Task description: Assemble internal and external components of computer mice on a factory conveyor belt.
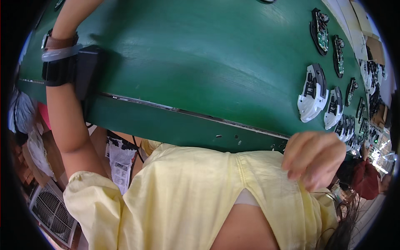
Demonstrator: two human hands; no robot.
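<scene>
As right hand [315, 160] curls, shell [309, 107] holds black parts [309, 87].

Looks down from the person's head, as the left of 2 fisheye cameras; takes in the loose, pale-yellow cloth shirt [179, 187] very near and the broad, flat green tabletop [200, 62] beyond.

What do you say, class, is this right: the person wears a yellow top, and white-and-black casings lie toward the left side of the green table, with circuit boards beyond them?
One slip: the head view shows the white-and-black casings toward the right side of the green table. The yellow top and circuit boards beyond are correct.
</scene>
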